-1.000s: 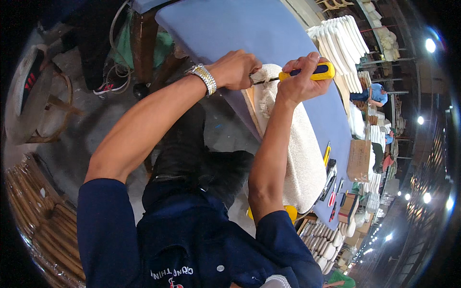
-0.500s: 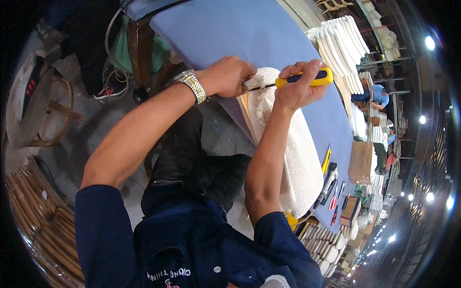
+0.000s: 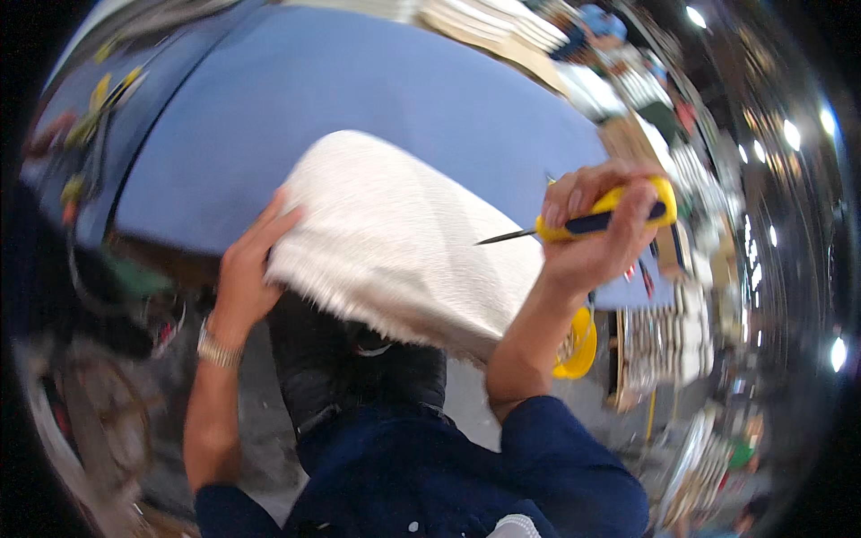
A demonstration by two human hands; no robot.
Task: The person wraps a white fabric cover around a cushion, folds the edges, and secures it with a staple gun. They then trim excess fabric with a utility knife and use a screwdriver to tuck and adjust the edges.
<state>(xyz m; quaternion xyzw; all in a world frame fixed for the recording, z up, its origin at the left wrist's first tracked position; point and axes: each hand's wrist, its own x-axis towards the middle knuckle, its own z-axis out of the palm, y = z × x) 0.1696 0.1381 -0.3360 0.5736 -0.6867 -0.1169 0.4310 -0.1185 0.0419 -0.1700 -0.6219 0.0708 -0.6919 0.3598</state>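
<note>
A padded panel covered in cream fabric (image 3: 404,211) lies face up at the near edge of the blue table, with a frayed fabric edge along its near side. My left hand (image 3: 247,273) grips its left end, fingers over the top and thumb at the side. In my right hand (image 3: 596,224) is a screwdriver (image 3: 610,213) with a yellow and dark-blue handle, fingers wrapped round it. The thin dark shaft points left, above the fabric, with its tip apparently clear of it. The panel's underside is hidden.
The blue tabletop (image 3: 269,99) stretches beyond the panel. Yellow-handled tools (image 3: 99,112) lie blurred at the far left. Stacked pale panels (image 3: 489,27) and a cardboard box (image 3: 628,139) line the far side. A yellow bucket-like container (image 3: 581,345) stands right, below table height. Another person (image 3: 603,25) is farther back.
The screwdriver has come away from the fabric edge and moved right with my right hand. My left hand has moved to the panel's left end. The panel has turned, and the view has swung too.
</note>
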